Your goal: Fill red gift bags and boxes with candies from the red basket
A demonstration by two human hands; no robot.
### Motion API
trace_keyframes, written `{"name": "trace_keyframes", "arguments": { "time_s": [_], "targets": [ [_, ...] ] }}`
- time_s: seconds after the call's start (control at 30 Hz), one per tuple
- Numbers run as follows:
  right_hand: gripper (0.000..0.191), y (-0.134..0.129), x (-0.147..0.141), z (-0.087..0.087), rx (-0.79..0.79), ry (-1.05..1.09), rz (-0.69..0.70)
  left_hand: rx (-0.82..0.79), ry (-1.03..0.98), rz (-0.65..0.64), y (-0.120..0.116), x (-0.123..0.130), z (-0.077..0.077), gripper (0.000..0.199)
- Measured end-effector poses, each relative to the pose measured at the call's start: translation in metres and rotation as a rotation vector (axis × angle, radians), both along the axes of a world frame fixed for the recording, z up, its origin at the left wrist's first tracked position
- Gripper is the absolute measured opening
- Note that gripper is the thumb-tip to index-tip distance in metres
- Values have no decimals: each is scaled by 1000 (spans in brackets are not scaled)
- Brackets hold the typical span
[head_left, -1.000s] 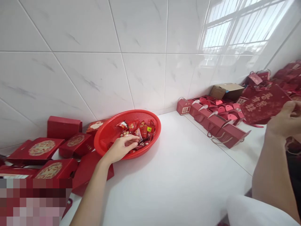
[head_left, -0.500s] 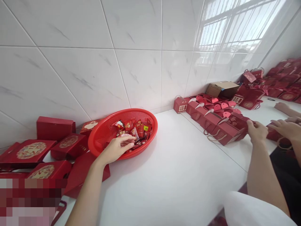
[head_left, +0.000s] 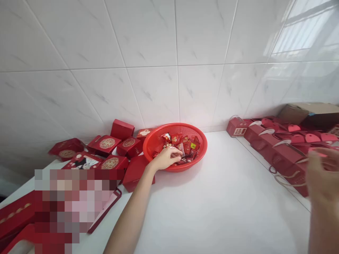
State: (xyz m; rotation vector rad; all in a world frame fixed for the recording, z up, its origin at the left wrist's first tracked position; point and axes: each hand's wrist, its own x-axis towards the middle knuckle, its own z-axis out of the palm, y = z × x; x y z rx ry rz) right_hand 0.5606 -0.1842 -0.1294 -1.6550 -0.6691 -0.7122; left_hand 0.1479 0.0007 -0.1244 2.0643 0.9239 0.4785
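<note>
My left hand (head_left: pixel 166 158) reaches over the near rim of a red plastic basket (head_left: pixel 202 155), just above the wrapped sweets (head_left: pixel 176 138) inside it. Its thumb and fingers are apart, and I see nothing held between them. Far to the right, my right hand (head_left: pixel 324 173) is raised near a row of red gift boxes (head_left: pixel 284 158) with rope handles. Motion smears its fingers, so its grip does not show.
Several red boxes with round gold prints (head_left: pixel 107 143) crowd the table left of the basket. A brown cardboard box (head_left: pixel 309 113) stands at the back right by the tiled wall (head_left: pixel 150 91). White tabletop (head_left: pixel 217 201) lies between the basket and the gift boxes.
The view has swung left, bringing more boxes into sight there. My right hand has come off the gift box corner it was gripping. My left hand stays over the sweets.
</note>
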Motion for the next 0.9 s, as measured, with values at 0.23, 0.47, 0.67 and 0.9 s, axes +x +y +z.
{"name": "trace_keyframes", "arguments": {
  "time_s": [0.23, 0.47, 0.67, 0.9],
  "targets": [
    [17, 16, -207, -23, -546, -296, 1372, 66, 47, 16, 2, 0, -5, 23],
    [23, -39, -309, -113, -744, -948, 1850, 148, 92, 23, 0, 0, -4, 23],
    [25, -49, -320, -128, -775, -1017, 1819, 274, 68, 41, -3, 2, -8, 25],
    [41, -54, -323, -117, -909, -906, 1826, 553, 139, 40, -21, -23, 14, 33]
  ]
}}
